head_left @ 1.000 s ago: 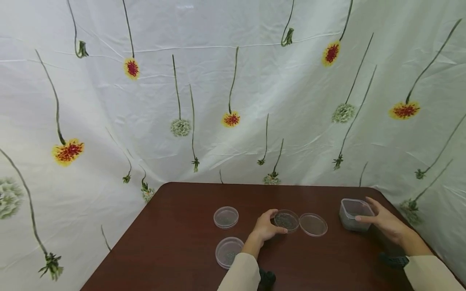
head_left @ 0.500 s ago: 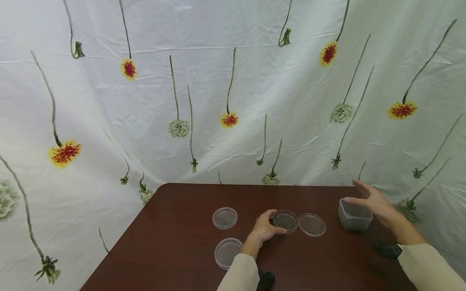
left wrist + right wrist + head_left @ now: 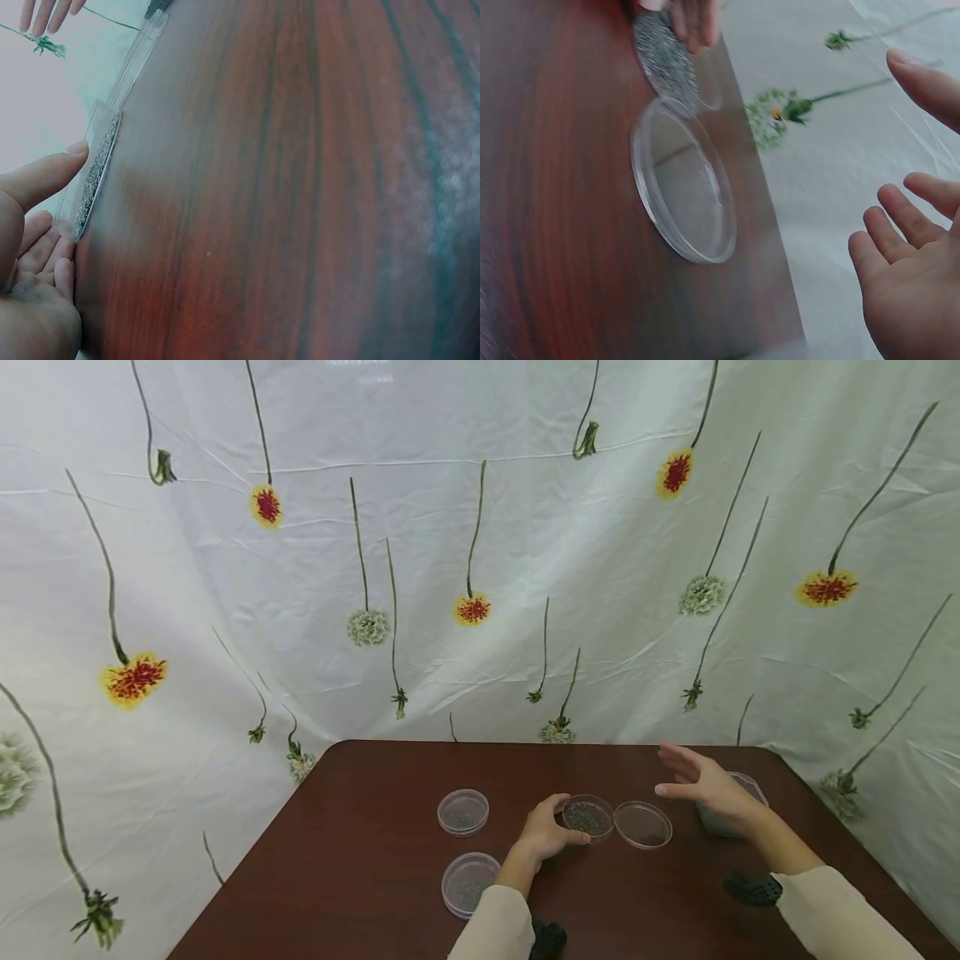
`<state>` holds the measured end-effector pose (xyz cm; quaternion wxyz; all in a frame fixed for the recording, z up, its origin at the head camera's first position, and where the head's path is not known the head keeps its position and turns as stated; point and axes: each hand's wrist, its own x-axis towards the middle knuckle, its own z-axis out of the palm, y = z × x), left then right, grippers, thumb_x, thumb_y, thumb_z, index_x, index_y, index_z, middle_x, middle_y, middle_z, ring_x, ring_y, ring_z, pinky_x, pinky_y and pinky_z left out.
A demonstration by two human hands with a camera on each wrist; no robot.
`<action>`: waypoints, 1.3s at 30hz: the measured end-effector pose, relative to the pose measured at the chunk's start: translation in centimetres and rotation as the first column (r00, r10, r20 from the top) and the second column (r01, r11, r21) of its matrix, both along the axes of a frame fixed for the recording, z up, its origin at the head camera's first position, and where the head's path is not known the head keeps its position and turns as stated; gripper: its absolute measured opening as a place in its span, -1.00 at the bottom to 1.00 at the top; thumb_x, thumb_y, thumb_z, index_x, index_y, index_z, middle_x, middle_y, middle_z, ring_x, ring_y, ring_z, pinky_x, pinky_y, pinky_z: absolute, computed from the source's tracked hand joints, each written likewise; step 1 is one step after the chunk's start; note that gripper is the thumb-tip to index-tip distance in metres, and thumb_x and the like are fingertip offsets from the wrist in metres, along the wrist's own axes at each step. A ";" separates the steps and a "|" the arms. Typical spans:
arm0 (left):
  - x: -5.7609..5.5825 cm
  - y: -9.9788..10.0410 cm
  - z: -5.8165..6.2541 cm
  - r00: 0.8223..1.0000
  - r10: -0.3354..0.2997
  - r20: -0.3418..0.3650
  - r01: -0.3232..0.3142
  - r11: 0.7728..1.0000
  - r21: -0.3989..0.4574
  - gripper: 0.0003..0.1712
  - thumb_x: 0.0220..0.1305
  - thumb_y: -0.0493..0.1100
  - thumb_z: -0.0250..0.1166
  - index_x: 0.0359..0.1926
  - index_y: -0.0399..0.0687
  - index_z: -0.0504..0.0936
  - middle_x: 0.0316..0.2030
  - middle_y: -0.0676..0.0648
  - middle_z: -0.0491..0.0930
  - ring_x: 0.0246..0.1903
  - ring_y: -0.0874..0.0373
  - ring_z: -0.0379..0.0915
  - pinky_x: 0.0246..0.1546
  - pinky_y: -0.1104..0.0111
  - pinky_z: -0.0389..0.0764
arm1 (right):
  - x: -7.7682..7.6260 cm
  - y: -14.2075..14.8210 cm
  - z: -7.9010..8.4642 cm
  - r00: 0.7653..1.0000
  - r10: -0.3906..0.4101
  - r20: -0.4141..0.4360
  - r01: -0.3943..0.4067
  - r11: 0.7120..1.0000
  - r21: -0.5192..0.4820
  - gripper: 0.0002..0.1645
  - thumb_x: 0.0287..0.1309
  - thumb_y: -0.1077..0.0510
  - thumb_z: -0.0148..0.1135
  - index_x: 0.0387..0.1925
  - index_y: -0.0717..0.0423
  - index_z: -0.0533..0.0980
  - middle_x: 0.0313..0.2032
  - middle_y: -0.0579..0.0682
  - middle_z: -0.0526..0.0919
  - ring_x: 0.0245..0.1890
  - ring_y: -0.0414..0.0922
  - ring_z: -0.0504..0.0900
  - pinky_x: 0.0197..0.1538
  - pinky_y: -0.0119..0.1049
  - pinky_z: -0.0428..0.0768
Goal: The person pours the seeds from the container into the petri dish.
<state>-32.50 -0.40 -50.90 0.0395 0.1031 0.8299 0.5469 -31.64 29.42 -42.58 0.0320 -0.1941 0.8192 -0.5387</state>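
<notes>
My left hand (image 3: 543, 831) holds the side of a clear petri dish (image 3: 588, 817) on the table, thumb at the near rim and fingers round the far side. Grey, grainy material covers the dish's bottom, showing clearly in the left wrist view as a speckled layer (image 3: 96, 176). Right beside it lies a shallow clear round lid (image 3: 643, 825), seen large in the right wrist view. My right hand (image 3: 708, 785) hovers behind and right of that lid, fingers spread and holding nothing. Behind its wrist, a clear square plastic tub (image 3: 715, 823) is partly hidden.
Two more covered petri dishes stand to the left: a far one (image 3: 462, 812) and a nearer one (image 3: 469, 883) partly behind my left sleeve. The dark brown table (image 3: 360, 860) ends at a hanging flowered cloth (image 3: 420, 552).
My right hand has let go of the square tub, lifted, and moved left toward the round lid. The left hand stays at the petri dish.
</notes>
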 end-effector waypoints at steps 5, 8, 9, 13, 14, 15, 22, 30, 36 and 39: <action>0.6 -0.2 0.7 1.000 -0.011 -0.008 0.011 1.000 -0.008 -0.14 0.06 -0.26 0.65 0.38 -0.19 0.49 0.27 -0.22 0.52 0.30 -0.24 0.37 0.27 -0.12 0.43 | -0.2 -1.3 -1.4 0.999 0.047 0.000 -0.047 0.996 0.078 0.10 0.26 0.17 0.47 0.55 0.45 0.00 0.50 0.51 0.04 0.48 0.48 0.02 0.41 0.36 0.15; 0.7 -0.2 0.8 1.000 -0.011 -0.007 0.011 1.000 -0.003 -0.14 0.06 -0.26 0.65 0.38 -0.19 0.49 0.27 -0.21 0.52 0.31 -0.23 0.37 0.27 -0.11 0.43 | -0.4 -1.8 -2.4 0.999 0.049 -0.001 -0.049 0.992 0.119 0.12 0.21 0.15 0.51 0.54 0.46 0.03 0.49 0.52 0.07 0.45 0.52 0.05 0.37 0.41 0.20; 0.7 -0.2 0.9 1.000 -0.012 -0.007 0.012 1.000 -0.003 -0.14 0.06 -0.26 0.65 0.38 -0.19 0.49 0.27 -0.21 0.52 0.30 -0.23 0.37 0.27 -0.11 0.43 | -0.4 -2.0 -2.7 0.999 0.043 -0.001 -0.042 0.991 0.129 0.12 0.20 0.15 0.52 0.54 0.45 0.05 0.49 0.51 0.08 0.45 0.52 0.06 0.35 0.42 0.22; 0.7 -0.2 0.8 1.000 -0.012 -0.009 0.012 1.000 -0.006 -0.13 0.06 -0.25 0.65 0.38 -0.22 0.48 0.26 -0.22 0.53 0.29 -0.23 0.39 0.25 -0.09 0.46 | -0.3 -2.4 -3.2 1.000 0.005 -0.006 -0.004 0.985 0.175 0.14 0.15 0.11 0.56 0.52 0.46 0.08 0.47 0.52 0.09 0.44 0.52 0.07 0.35 0.42 0.22; 0.7 -0.2 0.9 1.000 -0.014 -0.011 0.013 1.000 -0.009 -0.13 0.06 -0.25 0.65 0.38 -0.23 0.48 0.26 -0.23 0.53 0.28 -0.22 0.40 0.25 -0.09 0.47 | -0.3 -2.5 -3.3 1.000 -0.003 -0.005 0.003 0.982 0.187 0.15 0.14 0.11 0.57 0.52 0.47 0.08 0.47 0.53 0.09 0.44 0.52 0.07 0.36 0.42 0.22; 0.8 -0.3 1.0 1.000 -0.014 -0.012 0.014 1.000 -0.013 -0.13 0.06 -0.25 0.65 0.39 -0.23 0.48 0.25 -0.23 0.53 0.28 -0.22 0.40 0.24 -0.08 0.47 | -0.3 -2.6 -3.3 1.000 -0.007 -0.003 0.007 0.980 0.200 0.17 0.12 0.10 0.58 0.52 0.48 0.08 0.46 0.54 0.08 0.44 0.52 0.05 0.36 0.43 0.20; 0.9 -0.4 1.1 1.000 -0.027 0.002 0.027 1.000 0.011 -0.14 0.07 -0.27 0.64 0.39 -0.21 0.48 0.28 -0.23 0.51 0.30 -0.24 0.37 0.26 -0.10 0.44 | 0.0 -2.6 -3.9 0.999 0.001 0.036 -0.013 0.949 0.314 0.32 0.03 0.03 0.64 0.50 0.57 0.00 0.45 0.61 0.03 0.42 0.58 0.00 0.31 0.51 0.16; 0.3 -0.2 0.1 1.000 -0.018 0.012 0.018 1.000 0.009 -0.14 0.07 -0.24 0.65 0.39 -0.16 0.48 0.27 -0.20 0.51 0.31 -0.21 0.36 0.27 -0.07 0.45 | 0.4 -2.4 -4.6 0.996 0.027 0.090 -0.060 0.921 0.386 0.36 -0.16 0.20 0.71 0.48 0.58 0.02 0.42 0.62 0.04 0.39 0.56 0.08 0.30 0.42 0.25; 0.9 -0.4 1.0 0.999 -0.036 0.000 0.036 0.999 0.017 -0.15 0.07 -0.28 0.64 0.38 -0.20 0.48 0.28 -0.23 0.51 0.31 -0.24 0.36 0.25 -0.11 0.45 | 0.4 -3.0 -4.6 0.998 0.017 0.064 -0.041 0.918 0.394 0.29 -0.21 0.28 0.70 0.45 0.58 0.11 0.38 0.57 0.16 0.36 0.51 0.18 0.30 0.39 0.28; 1.1 -0.5 1.3 0.999 -0.036 0.009 0.035 0.999 0.032 -0.15 0.09 -0.30 0.63 0.39 -0.19 0.48 0.29 -0.23 0.50 0.32 -0.24 0.35 0.26 -0.11 0.44 | 0.1 -3.2 -4.8 0.998 0.004 0.067 -0.030 0.919 0.393 0.25 -0.19 0.27 0.70 0.45 0.55 0.15 0.37 0.53 0.21 0.36 0.49 0.21 0.30 0.39 0.28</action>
